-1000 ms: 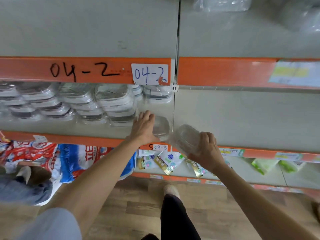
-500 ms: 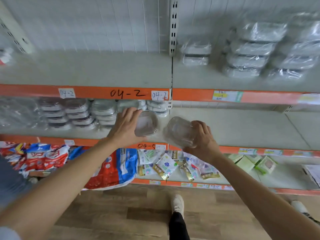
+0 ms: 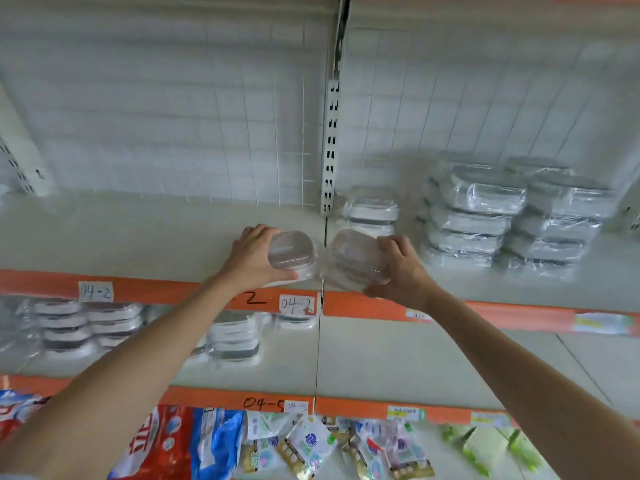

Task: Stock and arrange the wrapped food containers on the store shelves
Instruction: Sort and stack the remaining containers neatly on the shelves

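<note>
- Left hand [image 3: 254,256]: grip curled round a small clear plastic rounded-square container [image 3: 289,252], thumb under, fingers over the far edge. Held at the front edge of the pale upper shelf [image 3: 138,233], just left of the bay seam.
- Right hand [image 3: 403,271]: grip wrapped round a second clear plastic container [image 3: 356,259], tilted, lid turned towards the camera. It sits just right of the seam, nearly touching the first.
- Both containers are above the orange shelf edge strip [image 3: 374,304], over the shelf lip; whether either rests on the shelf I cannot tell.
- Judgement: one in each hand so two can be set down in a single reach; side holds leave the bases free for landing.
- Left bay of this shelf is bare ahead of the hands; right bay carries tall stacks of wrapped white containers [image 3: 485,216] and a shorter wrapped stack [image 3: 372,209] by the slotted upright [image 3: 329,150]. The new pieces likely go beside these.
- Shelf below holds more wrapped container stacks [image 3: 90,323].
</note>
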### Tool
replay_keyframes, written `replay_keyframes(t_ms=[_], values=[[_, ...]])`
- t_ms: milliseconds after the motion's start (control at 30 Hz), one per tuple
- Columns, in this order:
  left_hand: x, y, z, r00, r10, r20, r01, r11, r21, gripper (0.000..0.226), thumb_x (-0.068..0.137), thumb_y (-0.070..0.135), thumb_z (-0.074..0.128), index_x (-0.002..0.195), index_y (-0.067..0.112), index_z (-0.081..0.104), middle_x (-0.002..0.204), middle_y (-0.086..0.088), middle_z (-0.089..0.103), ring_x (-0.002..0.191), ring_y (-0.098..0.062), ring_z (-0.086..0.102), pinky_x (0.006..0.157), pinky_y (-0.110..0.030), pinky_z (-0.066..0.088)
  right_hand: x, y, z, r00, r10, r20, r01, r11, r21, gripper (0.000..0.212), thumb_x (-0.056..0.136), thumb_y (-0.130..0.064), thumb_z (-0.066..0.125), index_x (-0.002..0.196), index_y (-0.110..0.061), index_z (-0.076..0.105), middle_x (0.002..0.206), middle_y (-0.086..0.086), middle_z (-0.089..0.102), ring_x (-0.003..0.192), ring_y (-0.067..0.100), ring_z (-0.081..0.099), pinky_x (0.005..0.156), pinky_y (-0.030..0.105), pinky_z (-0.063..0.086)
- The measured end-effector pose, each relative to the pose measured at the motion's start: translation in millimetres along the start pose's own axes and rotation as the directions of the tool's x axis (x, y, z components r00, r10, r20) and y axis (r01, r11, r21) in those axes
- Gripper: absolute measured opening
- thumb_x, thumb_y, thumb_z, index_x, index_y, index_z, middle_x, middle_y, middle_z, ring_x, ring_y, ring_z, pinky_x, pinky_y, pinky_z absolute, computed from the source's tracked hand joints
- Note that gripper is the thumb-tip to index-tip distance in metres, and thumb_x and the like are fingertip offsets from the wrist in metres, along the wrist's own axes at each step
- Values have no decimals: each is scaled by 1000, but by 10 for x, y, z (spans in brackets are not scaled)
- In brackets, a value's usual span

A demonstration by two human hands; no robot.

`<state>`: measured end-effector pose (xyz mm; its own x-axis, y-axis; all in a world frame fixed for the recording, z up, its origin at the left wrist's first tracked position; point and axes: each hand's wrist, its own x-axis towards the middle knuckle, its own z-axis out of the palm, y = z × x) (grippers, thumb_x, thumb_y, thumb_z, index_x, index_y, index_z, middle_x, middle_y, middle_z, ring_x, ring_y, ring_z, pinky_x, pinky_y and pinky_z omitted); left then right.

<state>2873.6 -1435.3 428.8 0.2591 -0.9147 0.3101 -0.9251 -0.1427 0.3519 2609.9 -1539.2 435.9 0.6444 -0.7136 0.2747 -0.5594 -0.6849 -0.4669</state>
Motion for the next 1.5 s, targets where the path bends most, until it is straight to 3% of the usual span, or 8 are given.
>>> replay_keyframes(t_ms=[100, 233, 333, 633, 1033, 1233, 1367, 1500], values=[[300, -90, 103, 991, -78, 113, 75, 997, 36, 96, 62, 58, 78, 140, 20, 38, 134, -1, 39, 127, -22, 34, 105, -39, 33, 383, 136, -8, 980, 28, 196, -10, 996, -94, 100, 62, -29, 86, 140, -4, 29, 132, 12, 29, 121, 28, 38, 103, 27, 32], [547, -241, 95, 943, -109, 315, 107, 994, 25, 102, 61, 55, 81, 145, 33, 28, 132, -1, 33, 129, -21, 30, 108, -39, 29, 651, 273, 36, 902, 48, 429, 57, 972, -229, 113, 67, -55, 76, 148, -11, 10, 142, 6, 21, 133, 25, 23, 111, 41, 25], [714, -271, -10, 952, -120, 282, 141, 989, -54, 97, 62, 51, 82, 143, 29, 34, 122, 2, 37, 124, -20, 36, 106, -42, 33, 814, 209, 13, 886, -44, 462, 176, 953, -245, 98, 68, -59, 72, 140, -12, 26, 132, 3, 33, 125, 24, 32, 106, 39, 29], [1372, -256, -487, 997, -76, -34, 69, 982, -177, 86, 59, 52, 84, 134, 32, 46, 118, 11, 41, 125, -15, 36, 108, -38, 30, 1756, 103, -874, 964, -119, 238, 174, 959, -223, 85, 70, -42, 77, 137, -12, 33, 130, 3, 38, 124, 20, 35, 105, 35, 30], [1925, 348, -397, 979, 197, 45, -185, 962, -200, 83, 62, 61, 77, 130, 31, 40, 129, 11, 40, 121, -7, 35, 104, -32, 30, 2234, 417, -874, 894, 119, 431, 50, 931, -361, 98, 80, -43, 70, 151, -14, 10, 158, 1, 8, 144, 17, 13, 114, 27, 11], [2368, 899, -194, 962, 265, 62, -262, 964, -48, 76, 64, 65, 72, 122, 24, 45, 124, 1, 48, 114, -18, 43, 95, -35, 35, 2108, 496, -1337, 961, 121, 247, -26, 934, -356, 73, 89, -9, 54, 150, -13, 15, 157, 1, 13, 143, 16, 17, 113, 25, 14], [2559, 1091, 24, 933, 284, 219, -294, 956, 14, 81, 71, 65, 67, 133, 19, 41, 133, -5, 43, 124, -24, 38, 101, -41, 36, 1963, 520, -1379, 984, 90, 154, -37, 949, -314, 66, 89, -3, 48, 148, -16, 23, 154, 0, 24, 138, 17, 28, 105, 22, 25], [2549, 993, -22, 957, 256, 138, -206, 931, -301, 66, 88, 60, 47, 138, 18, 42, 141, -3, 38, 130, -19, 36, 105, -30, 29, 1949, 503, -1257, 988, 19, 150, 30, 949, -315, 62, 90, -11, 53, 146, -16, 29, 152, 2, 28, 138, 17, 28, 105, 18, 18]])
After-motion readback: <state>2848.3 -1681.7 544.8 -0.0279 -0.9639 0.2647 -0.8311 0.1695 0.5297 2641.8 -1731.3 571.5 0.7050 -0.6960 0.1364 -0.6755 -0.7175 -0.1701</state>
